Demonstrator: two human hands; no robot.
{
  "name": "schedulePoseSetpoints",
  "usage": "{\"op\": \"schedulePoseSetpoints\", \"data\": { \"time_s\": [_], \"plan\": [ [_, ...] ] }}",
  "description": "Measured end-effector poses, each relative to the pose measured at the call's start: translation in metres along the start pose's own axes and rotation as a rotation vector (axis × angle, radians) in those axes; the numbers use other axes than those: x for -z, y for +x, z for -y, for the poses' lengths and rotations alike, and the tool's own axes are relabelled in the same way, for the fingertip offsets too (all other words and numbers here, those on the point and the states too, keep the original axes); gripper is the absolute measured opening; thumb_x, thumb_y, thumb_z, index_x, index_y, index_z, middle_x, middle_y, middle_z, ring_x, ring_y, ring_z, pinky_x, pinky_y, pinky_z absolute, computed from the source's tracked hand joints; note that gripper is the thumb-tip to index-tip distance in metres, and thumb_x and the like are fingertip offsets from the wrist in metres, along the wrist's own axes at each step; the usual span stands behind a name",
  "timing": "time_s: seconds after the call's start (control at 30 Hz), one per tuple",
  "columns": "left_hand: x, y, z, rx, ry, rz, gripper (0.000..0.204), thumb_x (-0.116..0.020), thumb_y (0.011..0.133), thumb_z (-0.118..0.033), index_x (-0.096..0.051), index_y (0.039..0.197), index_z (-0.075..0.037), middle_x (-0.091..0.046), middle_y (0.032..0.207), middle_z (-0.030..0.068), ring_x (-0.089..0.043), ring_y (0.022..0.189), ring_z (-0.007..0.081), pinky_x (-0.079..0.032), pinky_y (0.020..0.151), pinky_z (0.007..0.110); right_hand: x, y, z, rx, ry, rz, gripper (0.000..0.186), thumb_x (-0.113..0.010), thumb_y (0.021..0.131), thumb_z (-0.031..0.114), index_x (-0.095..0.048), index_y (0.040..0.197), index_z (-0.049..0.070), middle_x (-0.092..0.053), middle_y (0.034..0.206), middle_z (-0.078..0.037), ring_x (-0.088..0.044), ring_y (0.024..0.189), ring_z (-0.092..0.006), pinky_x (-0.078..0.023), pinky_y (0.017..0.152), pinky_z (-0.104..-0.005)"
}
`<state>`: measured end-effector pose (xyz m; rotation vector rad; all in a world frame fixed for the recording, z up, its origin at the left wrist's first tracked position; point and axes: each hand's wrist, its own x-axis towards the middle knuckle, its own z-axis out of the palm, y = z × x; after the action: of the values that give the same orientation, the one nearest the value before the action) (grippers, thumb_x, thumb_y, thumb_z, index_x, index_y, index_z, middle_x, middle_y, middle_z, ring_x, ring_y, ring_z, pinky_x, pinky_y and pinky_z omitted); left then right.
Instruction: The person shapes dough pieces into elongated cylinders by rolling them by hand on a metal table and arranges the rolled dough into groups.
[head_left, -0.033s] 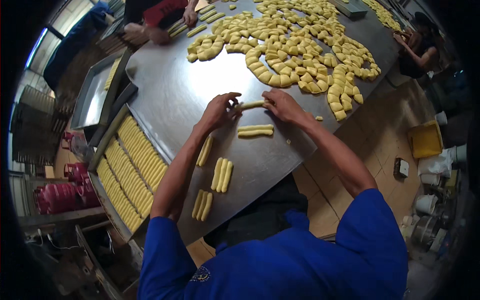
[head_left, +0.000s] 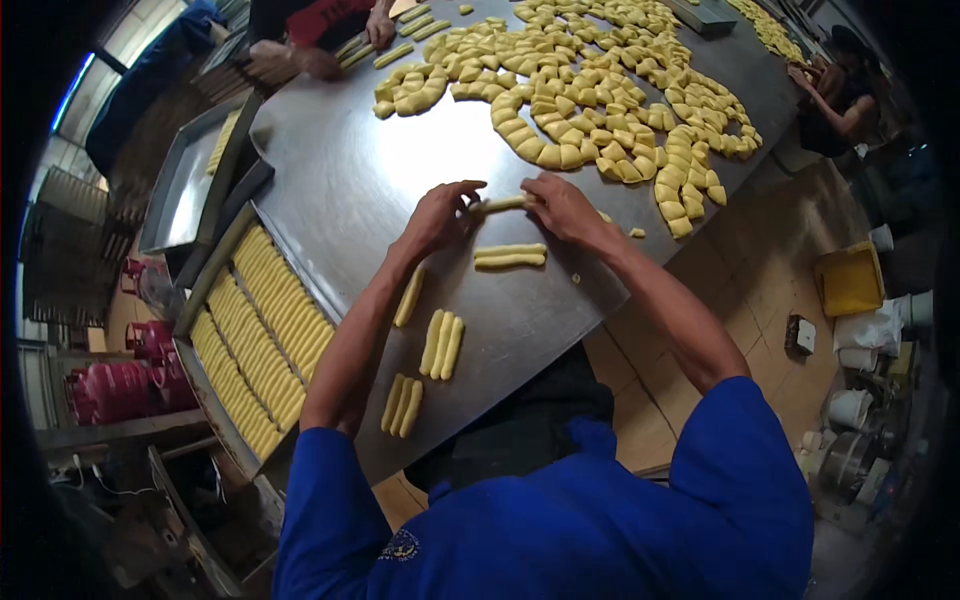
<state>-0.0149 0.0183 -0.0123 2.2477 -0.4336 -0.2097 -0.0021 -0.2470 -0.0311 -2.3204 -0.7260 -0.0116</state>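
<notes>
A slim dough stick [head_left: 503, 204] lies at the steel table [head_left: 540, 320] between the two hands, its long axis running left to right across the person's front, the right end tipped slightly away. The left hand [head_left: 440, 216] is at its left end, fingers curved and partly spread; the right hand [head_left: 562, 206] covers its right end with bent fingers. The hands stand apart by about the stick's visible length; the ends are hidden under the fingers, so I cannot tell whether either hand is clamped on the dough or only resting on it.

Just nearer the body, a pair of sticks [head_left: 510, 256] lies nearly parallel to it. A single stick [head_left: 409, 298] beside the left forearm, a trio of sticks [head_left: 442, 345] and a second trio [head_left: 402, 405] point roughly away from the body, their far ends leaning right.

The table's near edge slants up to the right, passing under the right forearm. Beyond the hands, a shiny stretch of steel reaches forward on the left, while cut dough pieces [head_left: 600, 105] bound the far right side. A small dough lump [head_left: 637, 233] sits near the right wrist. Left of the left forearm, a filled tray [head_left: 219, 268] adjoins the table.
</notes>
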Motion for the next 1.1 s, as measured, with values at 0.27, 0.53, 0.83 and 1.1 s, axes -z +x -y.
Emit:
{"op": "schedulePoseSetpoints", "data": {
  "time_s": [0.27, 0.53, 0.83, 1.1],
  "plan": [
    [0.005, -0.022, -0.014, -0.042, -0.02, 0.069, 0.034, -0.07, 0.094, -0.014, -0.069, 0.127, -0.006, -0.075, 0.1, 0.0114, -0.066, 0.08, 0.016, -0.055, 0.073, 0.034, 0.02, -0.031, 0.037, -0.346, 0.205, 0.13, 0.024, -0.067, 0.094, 0.019, -0.071, 0.111, 0.001, -0.072, 0.091, -0.011, -0.066, 0.084, -0.0192, -0.052, 0.078, -0.0341],
    [-0.007, -0.034, 0.006, -0.094, -0.019, 0.236, 0.036, -0.068, 0.092, -0.012, -0.068, 0.128, -0.005, -0.071, 0.104, 0.0151, -0.067, 0.09, 0.0254, -0.055, 0.083, 0.036, 0.004, -0.049, 0.046, -0.265, 0.035, 0.136, 0.024, -0.062, 0.097, 0.015, -0.069, 0.111, -0.003, -0.069, 0.104, -0.014, -0.066, 0.093, -0.0272, -0.051, 0.085, -0.0375],
    [-0.01, -0.044, -0.024, -0.213, 0.271, 0.192, 0.06, -0.088, 0.074, -0.037, -0.07, 0.122, -0.007, -0.065, 0.111, 0.0112, -0.059, 0.108, 0.0276, -0.053, 0.09, 0.041, 0.008, -0.065, 0.069, -0.038, -0.147, 0.078, 0.03, -0.07, 0.091, 0.016, -0.065, 0.114, -0.002, -0.063, 0.109, -0.021, -0.064, 0.1, -0.0389, -0.05, 0.092, -0.0427],
    [-0.017, -0.061, 0.01, -0.166, 0.131, 0.068, 0.046, -0.085, 0.078, -0.03, -0.074, 0.116, -0.007, -0.067, 0.106, 0.0133, -0.06, 0.1, 0.0296, -0.05, 0.09, 0.041, -0.016, -0.047, 0.059, -0.204, 0.137, 0.176, 0.042, -0.077, 0.085, 0.024, -0.063, 0.113, -0.003, -0.065, 0.101, -0.023, -0.065, 0.093, -0.0332, -0.052, 0.085, -0.0414]
  ]
}}
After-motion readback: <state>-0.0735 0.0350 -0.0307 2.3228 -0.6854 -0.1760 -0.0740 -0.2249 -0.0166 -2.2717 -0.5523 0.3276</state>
